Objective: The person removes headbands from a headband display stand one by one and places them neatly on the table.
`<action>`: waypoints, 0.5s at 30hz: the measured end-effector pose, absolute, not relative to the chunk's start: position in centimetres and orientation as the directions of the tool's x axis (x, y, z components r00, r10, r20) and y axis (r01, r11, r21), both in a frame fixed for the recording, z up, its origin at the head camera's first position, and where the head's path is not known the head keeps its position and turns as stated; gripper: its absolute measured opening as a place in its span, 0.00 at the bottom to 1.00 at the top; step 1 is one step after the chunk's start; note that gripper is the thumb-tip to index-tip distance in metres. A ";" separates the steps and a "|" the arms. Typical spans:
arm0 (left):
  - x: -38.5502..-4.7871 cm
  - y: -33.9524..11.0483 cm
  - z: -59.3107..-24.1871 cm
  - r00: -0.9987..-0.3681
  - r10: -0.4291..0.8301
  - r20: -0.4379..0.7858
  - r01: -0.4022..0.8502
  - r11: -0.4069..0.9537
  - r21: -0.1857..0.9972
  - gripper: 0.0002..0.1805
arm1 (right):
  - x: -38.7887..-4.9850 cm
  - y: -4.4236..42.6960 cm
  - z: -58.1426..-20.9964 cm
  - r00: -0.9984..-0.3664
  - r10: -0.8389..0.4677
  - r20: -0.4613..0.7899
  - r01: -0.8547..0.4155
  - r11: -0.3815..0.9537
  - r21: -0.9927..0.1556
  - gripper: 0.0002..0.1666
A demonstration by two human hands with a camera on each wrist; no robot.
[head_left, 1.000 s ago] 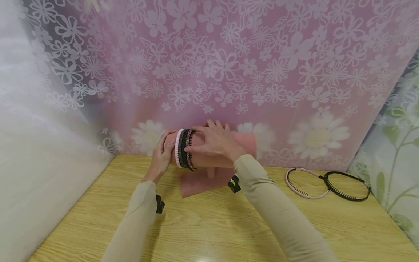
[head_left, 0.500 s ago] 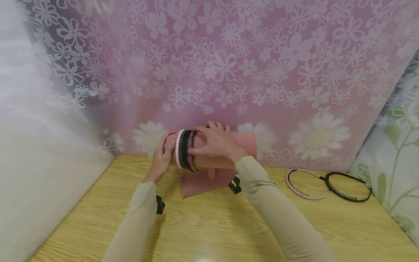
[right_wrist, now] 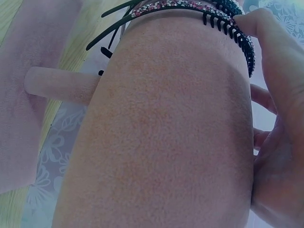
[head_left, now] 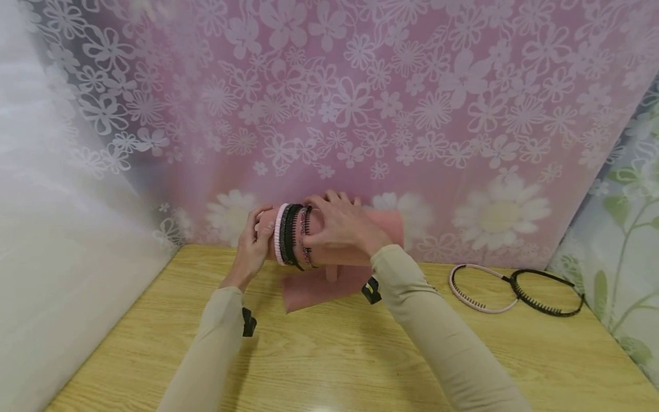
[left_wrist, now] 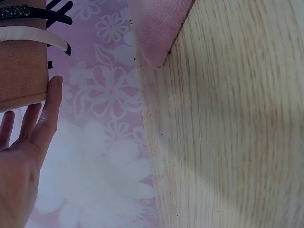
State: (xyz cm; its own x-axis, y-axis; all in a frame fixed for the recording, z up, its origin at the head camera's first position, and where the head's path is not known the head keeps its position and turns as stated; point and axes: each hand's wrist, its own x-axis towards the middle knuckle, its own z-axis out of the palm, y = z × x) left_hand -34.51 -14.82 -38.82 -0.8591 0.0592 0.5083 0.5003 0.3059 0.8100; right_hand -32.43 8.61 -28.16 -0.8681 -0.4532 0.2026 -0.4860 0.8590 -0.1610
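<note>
A pink padded roll of a headband stand [head_left: 388,226] lies crosswise above its flat pink base [head_left: 309,290]. My left hand [head_left: 251,247] holds the roll's left end, thumb in front; in the left wrist view, its fingers [left_wrist: 50,111] touch the end. A pale pink ribbed headband [head_left: 278,236] sits nearest that hand, with dark headbands [head_left: 290,232] beside it. A narrow gap separates these from a pink glittery toothed headband [right_wrist: 173,5]. My right hand [head_left: 345,222] pinches this one, its thumb [right_wrist: 256,21] on the band. Its other fingers are partly hidden behind the roll.
On the right of the wooden table [head_left: 329,360] lie a pink toothed headband [head_left: 479,308] and a black one [head_left: 546,309], overlapping at their edges. A flowered pink curtain [head_left: 350,114] hangs close behind the stand.
The glittery headband has slid a little right along the roll with my right thumb and fingers on it, widening the gap to the dark headbands. My left hand stays at the roll's end.
</note>
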 end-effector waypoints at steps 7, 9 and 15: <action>-31.9 -14.3 -36.0 -0.865 0.080 0.495 0.490 0.344 0.801 0.25 | -32.3 8.7 -28.0 -0.862 -0.460 0.212 -0.496 0.850 -0.177 0.47; -31.8 -14.3 -35.9 -0.863 0.079 0.499 0.493 0.348 0.797 0.25 | -32.2 8.7 -28.0 -0.862 -0.461 0.211 -0.498 0.847 -0.184 0.47; -32.5 -14.5 -36.7 -0.867 0.073 0.493 0.486 0.343 0.804 0.25 | -31.9 9.0 -28.0 -0.860 -0.464 0.211 -0.500 0.848 -0.174 0.46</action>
State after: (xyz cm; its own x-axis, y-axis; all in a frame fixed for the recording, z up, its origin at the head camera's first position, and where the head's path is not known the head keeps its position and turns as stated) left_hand -32.46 -14.51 -36.71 -0.8670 0.0731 0.4928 0.4858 0.3434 0.8038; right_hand -31.87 9.00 -27.98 -0.8603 -0.4640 0.2109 -0.5001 0.8484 -0.1736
